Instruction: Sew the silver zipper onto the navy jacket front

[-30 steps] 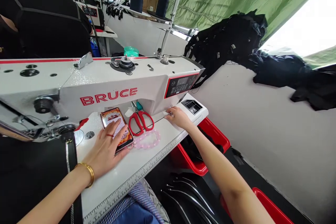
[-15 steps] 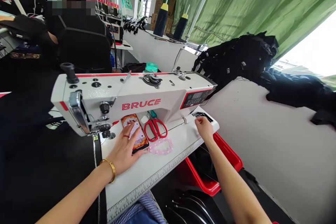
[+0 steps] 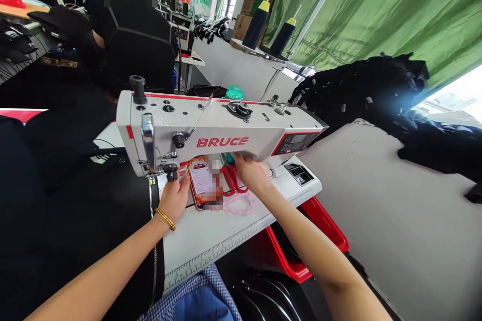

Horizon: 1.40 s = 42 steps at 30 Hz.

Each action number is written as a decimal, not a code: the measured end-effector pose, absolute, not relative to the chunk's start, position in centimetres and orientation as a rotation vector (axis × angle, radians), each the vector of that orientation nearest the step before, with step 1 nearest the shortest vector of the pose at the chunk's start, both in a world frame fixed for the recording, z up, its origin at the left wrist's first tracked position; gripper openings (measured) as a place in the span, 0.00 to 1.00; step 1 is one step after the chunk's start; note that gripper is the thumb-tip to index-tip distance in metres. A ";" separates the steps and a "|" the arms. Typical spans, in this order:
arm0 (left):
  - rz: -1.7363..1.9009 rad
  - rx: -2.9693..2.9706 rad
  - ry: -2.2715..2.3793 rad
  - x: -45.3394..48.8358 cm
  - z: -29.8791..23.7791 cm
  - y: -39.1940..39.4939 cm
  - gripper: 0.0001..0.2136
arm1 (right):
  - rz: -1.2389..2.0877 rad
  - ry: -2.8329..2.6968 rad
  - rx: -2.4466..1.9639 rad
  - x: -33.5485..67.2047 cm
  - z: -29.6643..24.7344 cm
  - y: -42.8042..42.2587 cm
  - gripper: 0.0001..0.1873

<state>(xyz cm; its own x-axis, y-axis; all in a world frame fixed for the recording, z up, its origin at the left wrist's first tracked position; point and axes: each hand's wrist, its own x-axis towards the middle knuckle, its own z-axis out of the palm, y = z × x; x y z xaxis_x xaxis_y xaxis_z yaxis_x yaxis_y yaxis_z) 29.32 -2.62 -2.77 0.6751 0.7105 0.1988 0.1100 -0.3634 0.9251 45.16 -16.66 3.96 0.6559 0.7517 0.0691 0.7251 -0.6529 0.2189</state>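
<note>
My left hand [image 3: 176, 194], with a gold bangle at the wrist, is beside the left edge of a lit phone [image 3: 201, 180] on the sewing machine bed. Its fingers reach behind the thread tension knob [image 3: 171, 171] and are partly hidden. Under the machine arm, my right hand [image 3: 251, 173] is closed, its fingers curled beside red-handled scissors [image 3: 229, 180]. Its fingertips and whatever they hold cannot be made out. A pink bead bracelet [image 3: 241, 204] lies in front of the scissors. Black fabric with a zipper [image 3: 153, 230] hangs along the bed's left end.
The white sewing machine [image 3: 222, 133] spans the middle. Below the bed's right end is a red bin [image 3: 307, 273]. Dark garments [image 3: 361, 90] lie heaped at the right, behind a white panel. Two thread cones [image 3: 257, 25] stand behind. A person in black [image 3: 137, 45] sits ahead.
My left hand has come off the phone to its left side. My right hand has moved left from the bed's right end to beneath the machine arm. The view has shifted too.
</note>
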 end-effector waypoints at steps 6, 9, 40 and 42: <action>0.712 1.791 0.694 29.5 -3.2 -2.3 0.15 | 0.049 1.173 2.582 45.3 3.1 -12.1 0.16; 0.712 1.751 0.714 29.4 -3.2 -2.1 0.13 | -0.010 1.131 2.581 45.5 2.7 -11.1 0.16; 0.735 1.415 0.612 29.6 -3.2 -1.6 0.08 | 0.731 2.538 2.146 35.0 24.4 -10.5 0.13; 0.730 1.404 0.607 29.6 -3.3 -1.5 0.08 | 0.826 2.355 2.184 34.8 24.9 -8.8 0.14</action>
